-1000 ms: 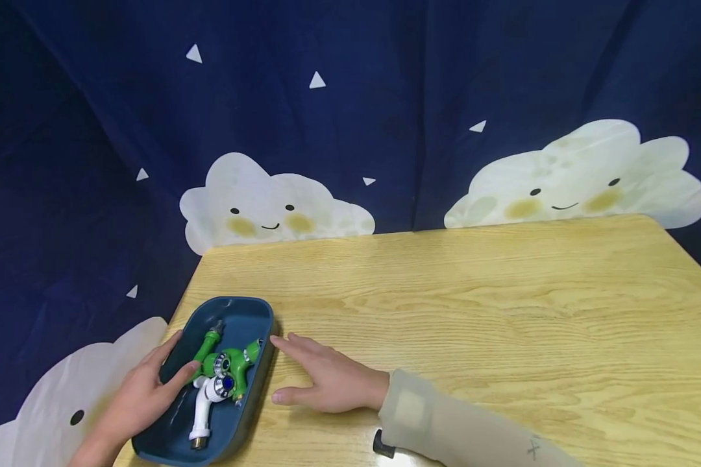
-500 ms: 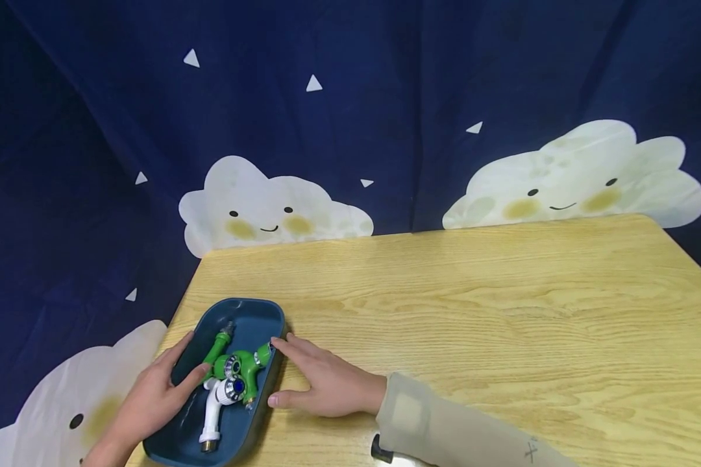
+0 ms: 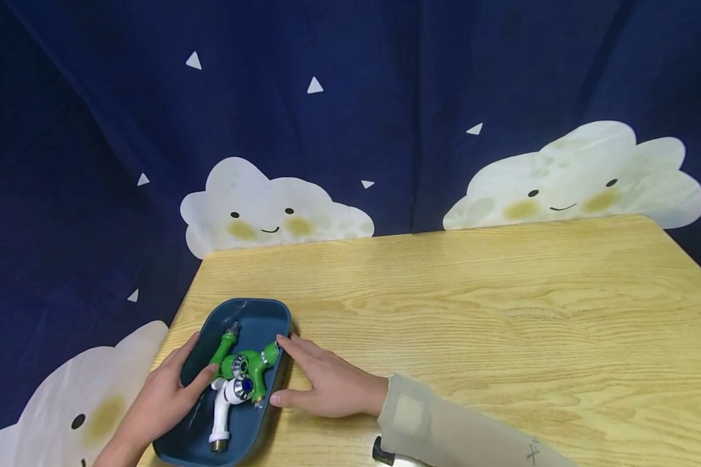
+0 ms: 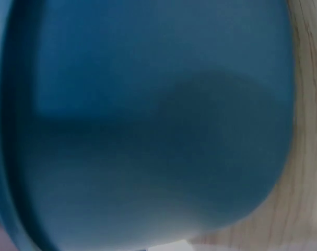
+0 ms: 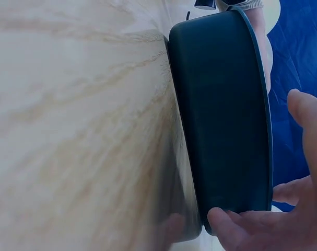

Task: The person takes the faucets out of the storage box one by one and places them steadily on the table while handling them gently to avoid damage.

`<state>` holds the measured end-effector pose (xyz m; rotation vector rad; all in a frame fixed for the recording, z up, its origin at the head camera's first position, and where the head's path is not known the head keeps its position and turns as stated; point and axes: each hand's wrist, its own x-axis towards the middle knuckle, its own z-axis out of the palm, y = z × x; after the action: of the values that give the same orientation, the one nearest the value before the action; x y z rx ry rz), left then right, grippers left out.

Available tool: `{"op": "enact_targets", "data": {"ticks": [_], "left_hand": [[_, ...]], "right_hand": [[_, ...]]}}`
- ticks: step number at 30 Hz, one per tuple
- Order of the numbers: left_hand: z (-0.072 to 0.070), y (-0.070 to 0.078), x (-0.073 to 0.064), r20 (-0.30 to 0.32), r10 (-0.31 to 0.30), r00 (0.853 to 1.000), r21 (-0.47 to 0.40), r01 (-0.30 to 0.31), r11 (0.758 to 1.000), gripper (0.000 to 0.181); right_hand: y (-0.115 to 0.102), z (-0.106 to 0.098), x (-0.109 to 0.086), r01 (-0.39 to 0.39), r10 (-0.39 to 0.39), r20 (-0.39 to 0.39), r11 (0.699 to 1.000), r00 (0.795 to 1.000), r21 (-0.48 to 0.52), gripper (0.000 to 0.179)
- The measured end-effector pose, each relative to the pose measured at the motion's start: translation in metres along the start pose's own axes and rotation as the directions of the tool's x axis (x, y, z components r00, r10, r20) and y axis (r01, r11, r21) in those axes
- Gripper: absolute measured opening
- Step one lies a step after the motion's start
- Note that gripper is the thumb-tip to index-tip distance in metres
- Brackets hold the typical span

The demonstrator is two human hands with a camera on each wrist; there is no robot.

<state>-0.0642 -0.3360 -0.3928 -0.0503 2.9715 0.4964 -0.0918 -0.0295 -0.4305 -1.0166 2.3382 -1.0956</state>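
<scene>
A dark blue plastic tub (image 3: pixel 271 316) stands at the left of the table and holds green taps (image 3: pixel 251 364) and a white tap (image 3: pixel 219 415) with a blue-centred knob. My left hand (image 3: pixel 166 395) grips its left rim, thumb reaching inside, fingers along the outer side. The left wrist view is filled by the tub's outer wall (image 4: pixel 148 157); the hand's hold is hidden there. Against the right side of the tub lie the fingertips of my right hand (image 3: pixel 333 383), fingers mostly straight. In the right wrist view, those fingers (image 5: pixel 229 230) touch the tub wall (image 5: pixel 221 104) low down.
The light wooden table (image 3: pixel 491 324) stretches off to the right. A dark blue curtain (image 3: pixel 350 97) with printed clouds hangs behind it and down the left side. Under the right sleeve (image 3: pixel 444 421) a small black piece (image 3: pixel 382 452) shows.
The tub, with the taps in it, has shifted a little to the right, and my left hand has moved along with it. My right hand has stayed nearly in place, now against the tub's side.
</scene>
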Motion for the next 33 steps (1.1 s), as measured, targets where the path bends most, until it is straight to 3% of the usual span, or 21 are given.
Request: {"op": "enact_targets", "data": {"ticks": [10,18,27,33], "left_hand": [[-0.001,0.009,0.001,0.054,-0.071,0.996,-0.016,0.072,0.997,0.091],[0.0,0.015,0.001,0.069,-0.083,0.994,-0.047,0.086,0.995,0.091],[0.005,0.026,0.002,0.09,-0.098,0.991,-0.092,0.106,0.99,0.092],[0.008,0.035,0.003,0.096,-0.107,0.99,-0.118,0.118,0.986,0.091]], "right_hand": [[-0.001,-0.003,0.0,-0.042,0.043,-0.034,0.998,0.999,0.038,0.085],[-0.001,-0.004,-0.002,-0.062,0.066,-0.08,0.997,0.995,0.052,0.09],[0.001,-0.007,-0.004,-0.139,0.147,-0.126,0.988,0.981,0.071,0.1],[0.004,-0.01,-0.006,-0.141,0.149,-0.145,0.988,0.978,0.064,0.101]]}}
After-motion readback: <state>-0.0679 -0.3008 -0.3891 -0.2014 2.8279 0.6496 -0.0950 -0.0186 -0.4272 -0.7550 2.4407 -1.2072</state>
